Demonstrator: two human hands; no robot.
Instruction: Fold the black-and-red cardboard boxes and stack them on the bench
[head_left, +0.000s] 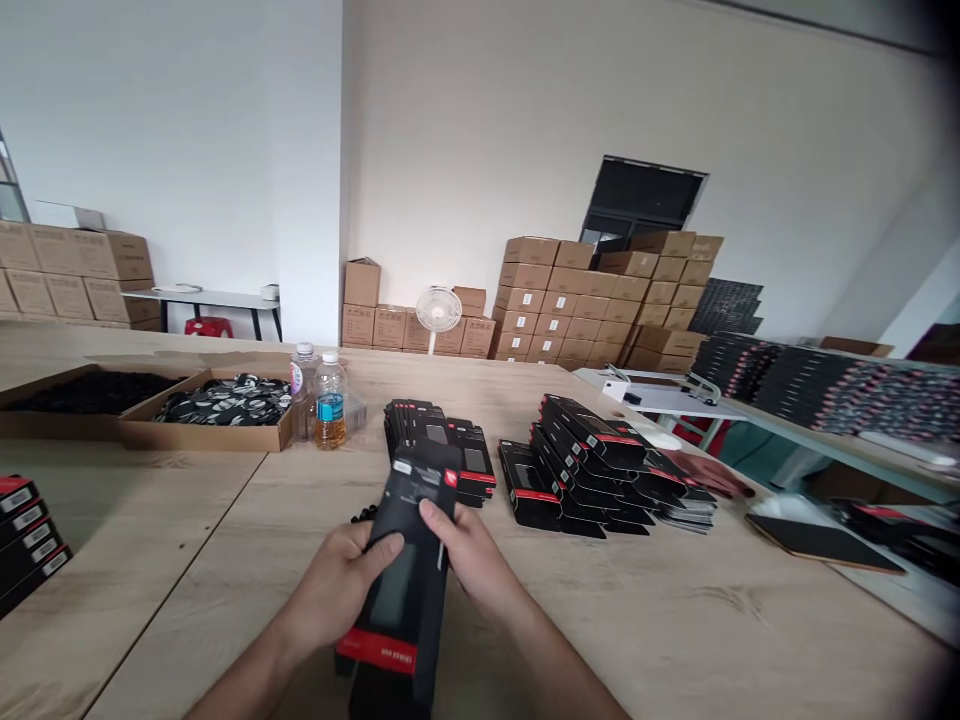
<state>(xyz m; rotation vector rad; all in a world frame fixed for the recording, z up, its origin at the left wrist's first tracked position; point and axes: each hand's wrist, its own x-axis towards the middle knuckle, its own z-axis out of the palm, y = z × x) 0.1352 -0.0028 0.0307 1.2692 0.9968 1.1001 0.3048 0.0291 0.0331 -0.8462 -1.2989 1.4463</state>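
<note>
A black cardboard box (390, 590) with a red band and a grey window-like panel is held upright over the table in front of me. My left hand (341, 575) wraps its left side, thumb on the front face. On the opposite side my right hand (469, 550) grips the upper edge, thumb pressed on the front. The box's lower end hangs toward me, with a black flap below the red band. Just behind it lies a stack of flat black boxes (420, 420). Some small black items (365, 513) are partly hidden behind my left hand.
Opened black boxes (592, 465) are piled at right. Two bottles (330, 405) stand beside a carton (217, 435) of round black pieces. More black boxes (30, 540) are stacked at the left edge. A dark flat board (825, 543) lies far right.
</note>
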